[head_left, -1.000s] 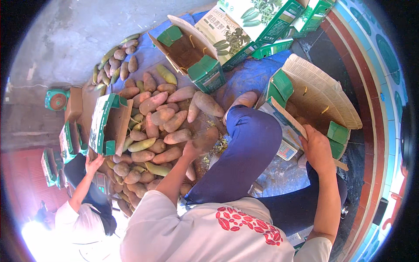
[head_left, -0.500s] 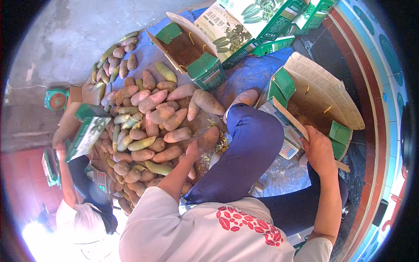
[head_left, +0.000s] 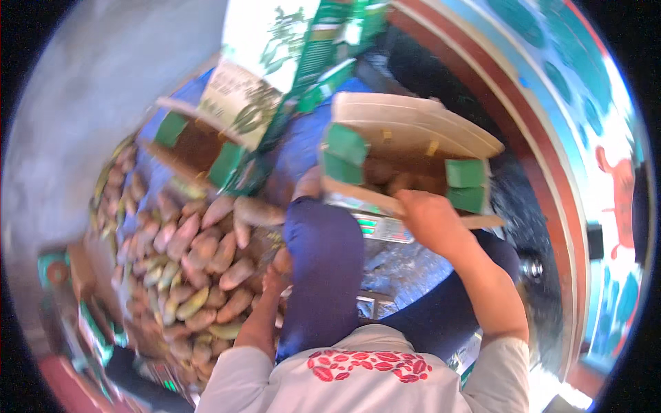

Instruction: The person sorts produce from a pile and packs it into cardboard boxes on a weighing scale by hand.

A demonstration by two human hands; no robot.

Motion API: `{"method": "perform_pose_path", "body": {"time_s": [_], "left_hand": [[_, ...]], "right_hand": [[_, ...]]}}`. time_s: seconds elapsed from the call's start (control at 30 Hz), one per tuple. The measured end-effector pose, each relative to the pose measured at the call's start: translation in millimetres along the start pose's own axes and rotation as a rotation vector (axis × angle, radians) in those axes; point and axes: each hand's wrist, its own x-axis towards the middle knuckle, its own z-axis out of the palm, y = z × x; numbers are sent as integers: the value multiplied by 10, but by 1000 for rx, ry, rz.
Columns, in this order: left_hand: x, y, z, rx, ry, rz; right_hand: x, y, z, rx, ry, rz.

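Note:
A brownish, soil-covered radish (head_left: 282, 260) is in my left hand (head_left: 273, 281), whose fingers are closed around it beside my bent left knee. The knee partly hides the radish. My right hand (head_left: 428, 212) grips the near edge of an open cardboard carton (head_left: 413, 113) with green end flaps. Inside that carton, brownish roots lie blurred in shadow. Right under its front edge shows a scale (head_left: 384, 228) with a lit green display. To my left spreads a large heap of green and reddish-brown radishes (head_left: 200, 258).
Another open carton (head_left: 189, 148) stands beyond the heap, with printed green-and-white cartons (head_left: 265, 41) behind it. Blue sheeting (head_left: 303, 131) covers the floor. A tiled, red-edged wall base (head_left: 544, 206) curves along the right. At lower left is a co-worker's dark-clothed leg (head_left: 141, 378) near a carton.
My view has swung right, so the heap and cartons sit further left. My left hand has brought the radish from the heap to beside my knee. My right hand stays on the carton edge.

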Motion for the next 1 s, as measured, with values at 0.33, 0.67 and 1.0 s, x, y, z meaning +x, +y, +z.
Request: {"method": "perform_pose_path", "body": {"time_s": [0.33,0.67,1.0], "left_hand": [[90,875,214,329,-11,258],[236,623,270,381,19,289],[401,323,-1,276,119,204]], "right_hand": [[51,-19,132,-39,144,-157],[12,-70,78,41,102,-163],[18,-27,122,50,134,-203]]}}
